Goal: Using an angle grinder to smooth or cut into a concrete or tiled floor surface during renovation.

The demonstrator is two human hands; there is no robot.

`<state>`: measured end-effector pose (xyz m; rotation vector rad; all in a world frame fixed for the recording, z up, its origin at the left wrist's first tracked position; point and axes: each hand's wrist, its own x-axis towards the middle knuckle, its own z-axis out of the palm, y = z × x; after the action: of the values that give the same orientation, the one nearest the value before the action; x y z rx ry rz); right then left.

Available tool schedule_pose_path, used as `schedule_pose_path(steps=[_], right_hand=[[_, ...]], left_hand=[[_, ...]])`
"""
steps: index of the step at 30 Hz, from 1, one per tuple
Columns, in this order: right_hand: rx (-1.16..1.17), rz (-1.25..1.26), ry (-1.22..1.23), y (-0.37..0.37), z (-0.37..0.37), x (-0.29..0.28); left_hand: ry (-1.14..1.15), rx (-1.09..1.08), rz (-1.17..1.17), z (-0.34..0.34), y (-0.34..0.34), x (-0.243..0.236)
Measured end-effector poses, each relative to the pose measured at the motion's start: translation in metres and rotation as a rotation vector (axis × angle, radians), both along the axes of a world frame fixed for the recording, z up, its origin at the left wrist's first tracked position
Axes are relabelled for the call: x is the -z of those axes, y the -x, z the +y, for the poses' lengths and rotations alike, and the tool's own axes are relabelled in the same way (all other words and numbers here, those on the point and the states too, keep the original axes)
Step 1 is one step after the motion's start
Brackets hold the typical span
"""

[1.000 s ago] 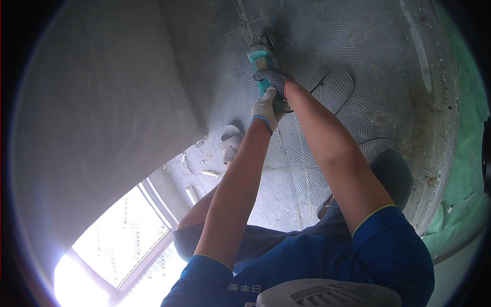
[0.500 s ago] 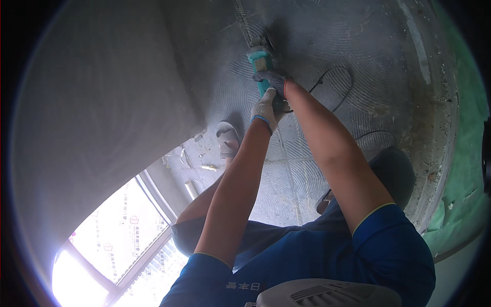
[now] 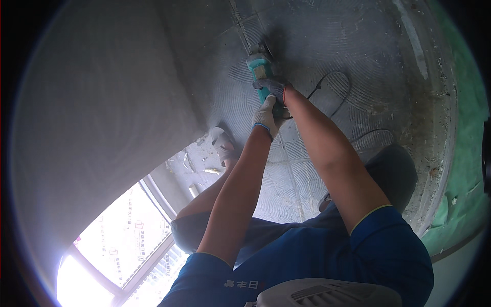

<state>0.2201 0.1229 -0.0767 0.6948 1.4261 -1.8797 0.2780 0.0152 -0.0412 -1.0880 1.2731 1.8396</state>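
Note:
A teal angle grinder (image 3: pixel 260 67) points away from me over the tiled floor, its metal head beside a groove; the disc is hard to make out in shadow. My right hand (image 3: pixel 271 87), in a dark glove with red cuff, is closed round its body. Just nearer, my left hand (image 3: pixel 265 115), in a white glove with blue cuff, wraps the rear of the grinder. A dark cord (image 3: pixel 348 87) loops on the floor (image 3: pixel 302 189) to the right. My left sandal (image 3: pixel 221 135) is beside my arms.
A large grey wall (image 3: pixel 97 87) fills the left. Below it are a film-covered window (image 3: pixel 125 230), a white tube (image 3: pixel 193 191) and scraps (image 3: pixel 211 171). At right, green wall covering (image 3: pixel 463 128) borders a dirty floor edge. My knees and legs surround the work area.
The grinder and both hands have shifted slightly back toward me. My left foot has moved a little to the left. Both hands keep their hold.

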Motion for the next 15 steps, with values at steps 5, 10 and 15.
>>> schedule_pose_path(steps=[5,10,15], right_hand=[[-0.009,0.031,-0.043,-0.005,-0.003,0.006],[0.024,0.001,0.008,-0.014,-0.007,-0.007],[0.042,-0.036,0.044,-0.024,-0.005,-0.006]], left_hand=[[0.008,0.002,-0.011,0.001,-0.006,-0.002],[0.022,-0.022,-0.008,-0.008,-0.013,0.0],[0.001,0.014,-0.004,-0.008,-0.023,0.0]])
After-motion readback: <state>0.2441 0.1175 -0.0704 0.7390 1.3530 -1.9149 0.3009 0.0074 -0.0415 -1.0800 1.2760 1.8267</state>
